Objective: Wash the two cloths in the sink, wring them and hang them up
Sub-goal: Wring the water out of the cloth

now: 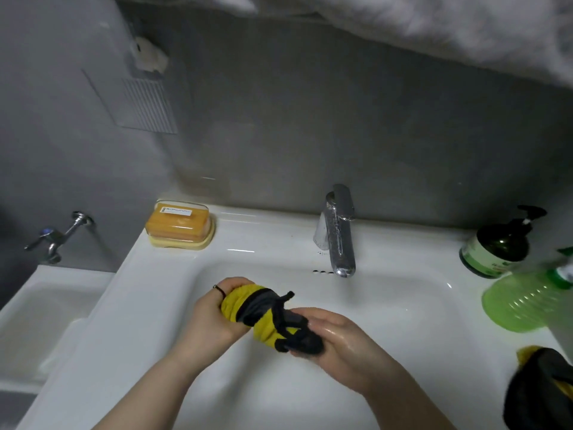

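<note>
A yellow and dark grey cloth (266, 316) is twisted into a tight roll over the white sink basin (403, 321). My left hand (217, 315) grips its left end and my right hand (338, 339), wet, grips its right end. A black loop of the cloth sticks up between the hands. The second cloth (539, 389), also yellow and dark grey, lies bunched on the sink's right rim at the frame's edge, partly cut off.
A chrome tap (339, 231) stands behind the basin; no water shows at its spout. A yellow soap box (181, 225) sits on the back left rim. A dark pump bottle (499, 243) and a green bottle (527, 296) stand at the right. A wall tap (59, 237) and a lower basin are left.
</note>
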